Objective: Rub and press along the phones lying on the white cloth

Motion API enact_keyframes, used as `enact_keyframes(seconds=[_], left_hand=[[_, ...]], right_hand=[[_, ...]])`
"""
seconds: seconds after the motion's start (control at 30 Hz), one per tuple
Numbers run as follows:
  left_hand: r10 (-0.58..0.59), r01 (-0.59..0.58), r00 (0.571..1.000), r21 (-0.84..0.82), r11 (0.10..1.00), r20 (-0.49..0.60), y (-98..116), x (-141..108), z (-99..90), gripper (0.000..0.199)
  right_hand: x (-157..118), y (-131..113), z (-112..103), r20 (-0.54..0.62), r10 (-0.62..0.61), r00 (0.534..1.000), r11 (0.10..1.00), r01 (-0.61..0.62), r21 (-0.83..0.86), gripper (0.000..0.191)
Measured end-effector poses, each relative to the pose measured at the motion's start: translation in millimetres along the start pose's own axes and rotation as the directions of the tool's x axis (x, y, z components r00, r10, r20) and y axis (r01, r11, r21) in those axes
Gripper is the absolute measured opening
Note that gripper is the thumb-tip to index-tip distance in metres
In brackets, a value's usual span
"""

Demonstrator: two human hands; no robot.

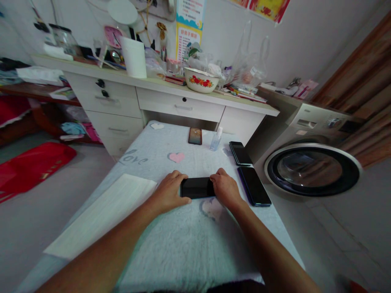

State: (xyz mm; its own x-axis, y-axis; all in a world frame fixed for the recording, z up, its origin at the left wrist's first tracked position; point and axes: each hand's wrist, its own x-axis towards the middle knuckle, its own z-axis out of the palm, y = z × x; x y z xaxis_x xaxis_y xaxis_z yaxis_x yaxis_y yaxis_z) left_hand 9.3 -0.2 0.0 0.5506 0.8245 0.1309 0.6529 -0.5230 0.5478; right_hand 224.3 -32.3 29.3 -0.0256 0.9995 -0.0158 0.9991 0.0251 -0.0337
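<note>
A black-screened smartphone lies sideways at the middle of the cloth-covered table, its screen facing up. Thumb and fingers of my left hand grip its left end. My right hand is closed round the right end, with curled fingertips over the corner. To the right are two more dark phones, a smaller one farther back and a larger one nearer. A clear spray bottle stands beyond my hands, beside a brown-faced phone or phone case; I cannot tell which.
A white sheet or folded cloth lies left of my hands on the tablecloth. Behind stands a white desk bearing a flowered enamel bowl and a white cylinder. A front-loading washing machine is at the right.
</note>
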Motion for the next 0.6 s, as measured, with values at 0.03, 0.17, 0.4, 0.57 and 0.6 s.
enact_keyframes(seconds=[0.03,0.17,0.4,0.57,0.6], left_hand=[[0.0,0.0,1.0,0.002,1.0,-0.001,0,0,-0.1,0.06],[-0.01,0.01,1.0,0.003,1.0,-0.007,1,0,-0.9,0.063],[-0.017,0.017,1.0,-0.008,1.0,0.016,3,-1,-3.1,0.059],[-0.019,0.02,0.999,-0.026,0.999,0.029,3,0,-4.0,0.058],[-0.02,0.021,0.999,-0.028,0.999,0.03,3,0,-4.1,0.058]], right_hand=[[1,-3,2,-0.011,-0.001,1.0,1.0,0.001,0.005,0.033],[2,-16,7,-0.036,-0.017,0.999,0.999,0.019,0.046,0.034],[0,-18,9,-0.031,-0.058,0.998,0.992,0.061,0.108,0.031],[0,-2,10,-0.047,0.02,0.999,0.994,-0.015,0.107,0.033],[0,2,11,-0.06,0.037,0.998,0.993,-0.03,0.11,0.033]])
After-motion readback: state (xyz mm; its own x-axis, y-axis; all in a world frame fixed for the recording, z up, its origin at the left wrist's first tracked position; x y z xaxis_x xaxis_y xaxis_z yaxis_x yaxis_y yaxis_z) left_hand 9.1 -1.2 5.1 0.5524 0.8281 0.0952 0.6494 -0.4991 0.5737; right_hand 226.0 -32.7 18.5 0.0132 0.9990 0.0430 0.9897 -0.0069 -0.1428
